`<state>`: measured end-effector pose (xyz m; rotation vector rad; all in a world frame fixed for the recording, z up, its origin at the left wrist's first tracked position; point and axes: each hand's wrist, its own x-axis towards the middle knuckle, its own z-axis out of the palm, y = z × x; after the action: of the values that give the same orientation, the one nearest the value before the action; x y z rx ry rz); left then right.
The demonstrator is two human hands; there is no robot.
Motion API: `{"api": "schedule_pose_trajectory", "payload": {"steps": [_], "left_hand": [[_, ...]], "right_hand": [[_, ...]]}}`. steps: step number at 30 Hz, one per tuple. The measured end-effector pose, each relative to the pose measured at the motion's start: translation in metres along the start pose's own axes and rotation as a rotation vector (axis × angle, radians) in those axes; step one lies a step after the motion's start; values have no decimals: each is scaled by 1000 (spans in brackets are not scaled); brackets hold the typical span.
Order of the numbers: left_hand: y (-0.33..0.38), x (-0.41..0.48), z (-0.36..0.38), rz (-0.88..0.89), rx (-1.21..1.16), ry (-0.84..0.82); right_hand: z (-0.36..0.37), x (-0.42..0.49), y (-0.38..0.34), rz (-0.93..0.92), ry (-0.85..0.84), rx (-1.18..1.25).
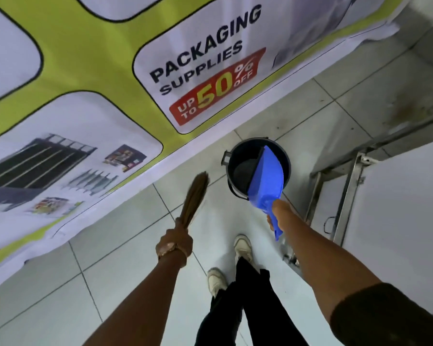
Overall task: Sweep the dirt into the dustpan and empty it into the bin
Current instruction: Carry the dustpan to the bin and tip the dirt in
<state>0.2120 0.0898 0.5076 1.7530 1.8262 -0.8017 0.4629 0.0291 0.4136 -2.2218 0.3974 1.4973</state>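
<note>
Right hand: my right hand [273, 219], just right of centre frame, is closed around the handle of the blue dustpan [265, 176]. I see mostly the wrist and a few fingers curled under the handle; the rest of the grip is hidden by the forearm.
Dustpan: tilted steeply, its open mouth pointing up-frame and down into the bin [258, 166], its handle end poking out below my hand. The pan's body lies across the bin's right-hand rim and covers part of the opening.
Bin: a dark round bucket standing on the floor tiles [125, 258] at centre frame, just beside the lower edge of the banner [110, 78]. A handle lug sticks out on its left side and a wire bail hangs along its lower rim. Its inside is dark; I cannot tell whether any dirt lies in it.
Left hand: my left hand [175, 242], left of centre, is clenched in a full fist around the bound end of the broom [193, 198]. A watch [169, 247] sits on that wrist.
Broom: a short bundle of brown bristles, raised off the floor, pointing up-frame and slightly right towards the banner's edge, well apart from the bin.
Banner: fills the upper left of the frame, green and white, reading "PACKAGING SUPPLIES UP TO 50% OFF".
Feet: two pale shoes [243, 247] below dark trousers, lower centre, near the bin.
Right side: a metal frame [348, 186] against a white panel.
</note>
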Motion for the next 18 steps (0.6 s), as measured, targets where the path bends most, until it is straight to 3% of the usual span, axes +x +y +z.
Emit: {"api": "schedule_pose_trajectory", "payload": {"steps": [3, 4, 6, 9, 13, 18], "left_hand": [[-9, 3, 10, -18, -31, 19], [-13, 4, 14, -29, -52, 25], [-28, 10, 29, -43, -114, 53], [-52, 29, 60, -72, -189, 34], [-88, 83, 139, -85, -157, -2], [-118, 177, 270, -37, -72, -46]], "right_hand": [[3, -5, 24, -227, 179, -261], [5, -9, 34, -393, 229, -384], [9, -31, 62, -677, 291, -397], [23, -27, 116, -914, 363, -388], [59, 34, 196, -969, 295, -592], [125, 163, 259, -886, 238, -847]]}}
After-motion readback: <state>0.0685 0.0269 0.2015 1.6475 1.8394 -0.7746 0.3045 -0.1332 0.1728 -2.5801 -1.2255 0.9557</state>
